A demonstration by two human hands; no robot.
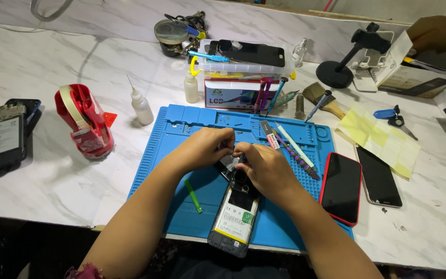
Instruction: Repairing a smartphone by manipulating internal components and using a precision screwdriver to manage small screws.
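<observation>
An opened phone (235,217) with its back removed and battery showing lies on a blue repair mat (181,129) in the middle of the view. My left hand (205,147) and my right hand (264,168) meet over the phone's top end, fingers pinched together on a small dark part there. What exactly the fingertips grip is hidden. A green plastic pry stick (193,195) lies on the mat just left of the phone.
A red tape dispenser (84,121) and a stack of phones (3,135) sit at left. Two small bottles (141,107), a parts box (243,59) and screwdrivers (267,93) stand behind the mat. Two phones (341,187), yellow sheets (380,137), a brush (323,98) lie right.
</observation>
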